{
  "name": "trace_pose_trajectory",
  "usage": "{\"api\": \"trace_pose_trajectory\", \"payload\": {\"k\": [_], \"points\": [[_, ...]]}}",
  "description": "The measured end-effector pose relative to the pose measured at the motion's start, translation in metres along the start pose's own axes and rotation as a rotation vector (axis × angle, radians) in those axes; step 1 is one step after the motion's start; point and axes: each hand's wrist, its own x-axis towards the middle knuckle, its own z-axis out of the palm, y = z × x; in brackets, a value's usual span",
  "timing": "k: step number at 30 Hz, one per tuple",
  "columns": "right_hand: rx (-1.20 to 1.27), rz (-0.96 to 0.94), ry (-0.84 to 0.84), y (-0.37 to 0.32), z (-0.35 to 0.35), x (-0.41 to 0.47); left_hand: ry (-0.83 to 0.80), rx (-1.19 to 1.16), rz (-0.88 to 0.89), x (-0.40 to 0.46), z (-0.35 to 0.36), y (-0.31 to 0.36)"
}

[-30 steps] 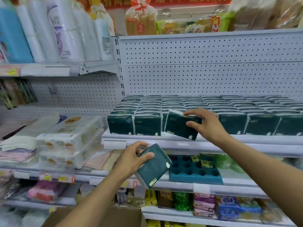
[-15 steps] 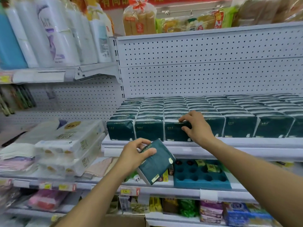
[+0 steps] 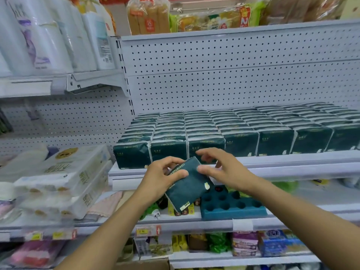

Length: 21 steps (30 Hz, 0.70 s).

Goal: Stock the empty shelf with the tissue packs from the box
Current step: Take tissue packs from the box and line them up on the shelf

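Observation:
My left hand (image 3: pixel 161 178) grips a dark green tissue pack (image 3: pixel 189 186), tilted, in front of the shelf's front edge. My right hand (image 3: pixel 228 170) hovers just right of that pack with fingers spread and relaxed; its thumb touches the pack's upper right edge. Behind both hands, the white shelf (image 3: pixel 292 166) carries several rows of the same green packs (image 3: pixel 233 129), standing upright from front to back. The front row is filled at the left and middle. A brown cardboard box (image 3: pixel 144 265) shows only its rim at the bottom.
White toilet-roll packs (image 3: pixel 64 176) are stacked on the shelf to the left. A teal foam tray (image 3: pixel 233 207) with round holes lies on the shelf below. Paper rolls (image 3: pixel 48 36) and bread bags (image 3: pixel 148 16) fill the upper shelves. Pegboard rises behind the packs.
My right hand set a pack into the front row, let go and drew back to the pack in my left hand. My left hand lifted that pack higher.

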Motion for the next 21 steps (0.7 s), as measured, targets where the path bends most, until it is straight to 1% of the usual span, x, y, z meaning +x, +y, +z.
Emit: {"api": "trace_pose_trajectory", "payload": {"k": [1,2,3,5,8,11,13,14,16,18,21], "points": [[0.106,0.030,-0.089,-0.001,0.001,-0.006,0.000,-0.015,0.037,0.001,0.004,0.004],[0.192,0.039,-0.127,0.002,0.001,-0.010,0.002,-0.020,0.071,0.003,0.008,0.008],[0.256,0.046,-0.126,0.005,-0.002,-0.013,0.001,-0.016,0.100,0.005,0.013,0.012],[0.317,0.085,-0.074,0.013,-0.011,-0.017,-0.009,0.007,0.140,0.008,0.023,0.019],[0.322,0.137,-0.012,0.022,-0.033,-0.024,0.020,0.114,0.217,0.015,0.040,0.028],[0.218,0.177,0.080,0.034,-0.064,-0.035,0.168,0.329,0.375,0.028,0.054,0.033],[0.252,0.209,0.183,0.048,-0.087,-0.043,0.260,0.550,0.454,0.042,0.059,0.033],[0.274,0.219,0.232,0.055,-0.097,-0.046,0.281,0.668,0.471,0.049,0.061,0.032],[0.280,0.235,0.314,0.067,-0.111,-0.049,0.251,0.901,0.473,0.061,0.063,0.027],[0.248,0.265,0.366,0.080,-0.116,-0.047,0.174,1.105,0.439,0.070,0.064,0.021],[0.181,0.312,0.368,0.101,-0.112,-0.040,0.108,1.271,0.388,0.078,0.064,0.015]]}}
